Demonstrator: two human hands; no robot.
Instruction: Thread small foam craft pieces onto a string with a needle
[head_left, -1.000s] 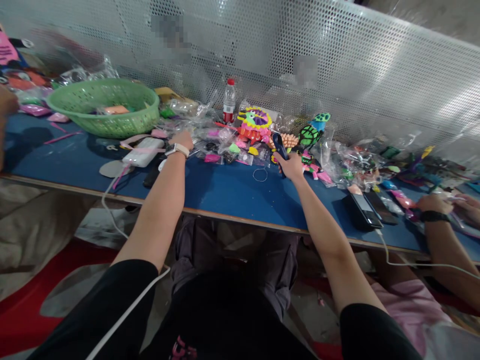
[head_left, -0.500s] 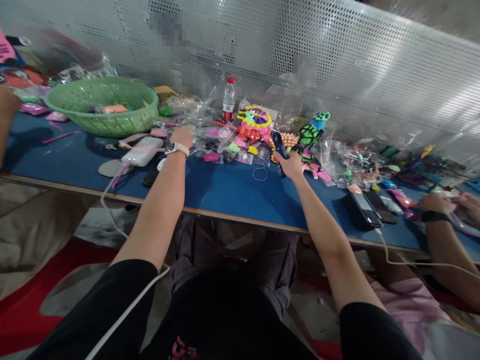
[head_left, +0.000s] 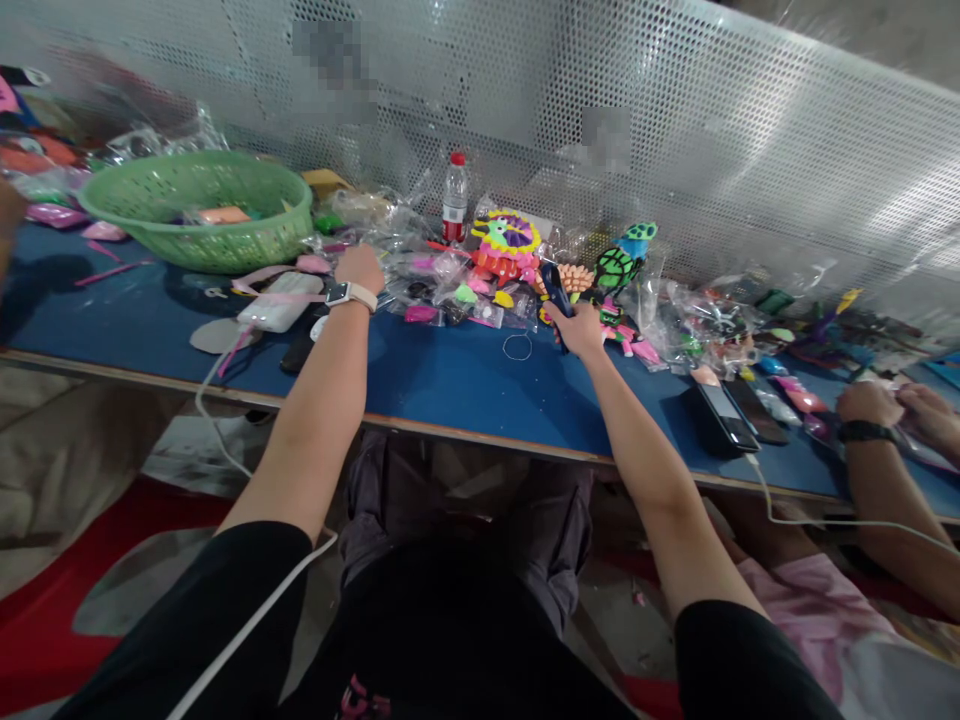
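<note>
My right hand is wrapped round a dark blue stapler, held upright over the blue table. Just behind it are a peach spiky foam piece and a green-and-black foam turtle. A colourful foam figure with a yellow scalloped edge stands to its left. My left hand, with a watch on the wrist, reaches into the clear plastic bags at the back. Its fingers are hidden behind the back of the hand. Small packets of coloured clay lie between my hands.
A green basket and a white power bank with a cable are at left. A red-capped bottle stands by the perforated metal panel. Phones lie at right, near another person's hands. A thin loop lies in front.
The whole view has shifted slightly. My right hand keeps the stapler and my left hand stays among the bags; neither has clearly moved. The person's hand at far left has drawn back toward the edge.
</note>
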